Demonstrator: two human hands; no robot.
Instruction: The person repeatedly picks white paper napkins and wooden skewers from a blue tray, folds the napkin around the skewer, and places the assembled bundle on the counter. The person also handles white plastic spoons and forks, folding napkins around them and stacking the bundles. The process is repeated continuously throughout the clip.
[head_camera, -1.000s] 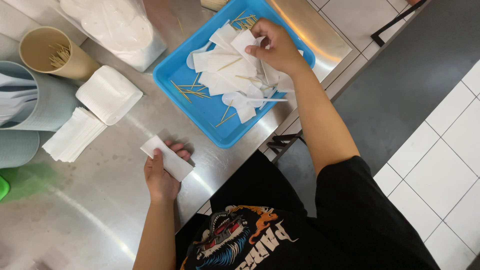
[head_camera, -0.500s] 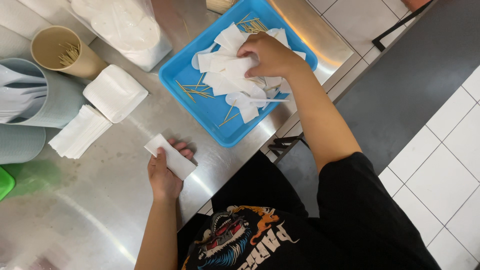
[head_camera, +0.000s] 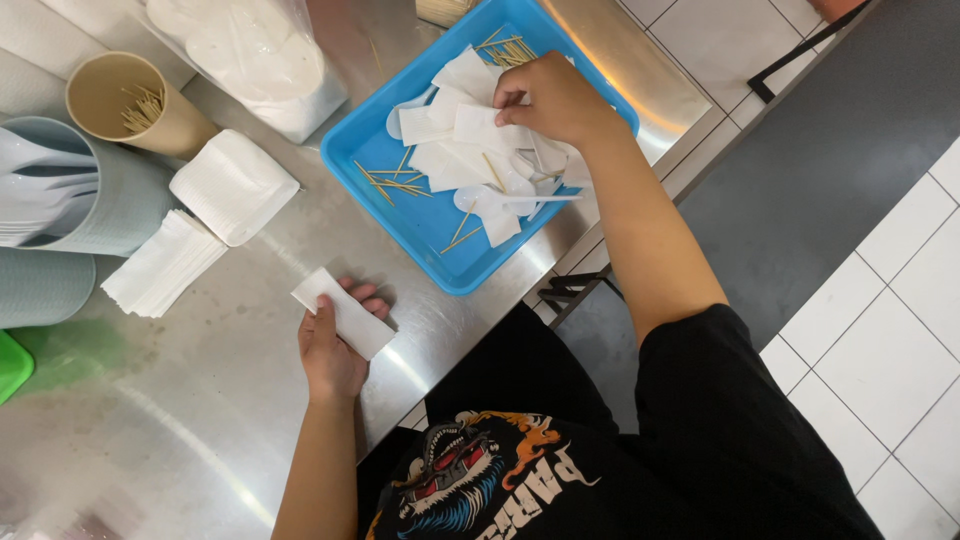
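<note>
Right hand (head_camera: 555, 97) pinches white paper sleeve (head_camera: 480, 125) among sleeves, toothpicks, plastic spoons in blue plastic tray (head_camera: 425, 225) on steel counter (head_camera: 200, 400); left hand (head_camera: 332, 352), fingers curled, grips folded white paper packet (head_camera: 345, 312) near napkin stack (head_camera: 165, 262).

Looks like a food stall or eatery prep counter: stainless steel counter (head_camera: 200, 440), toothpick cup (head_camera: 130, 105) and napkin stacks (head_camera: 165, 265) left of the blue tray (head_camera: 420, 225), tiled floor (head_camera: 880, 330) right.
</note>
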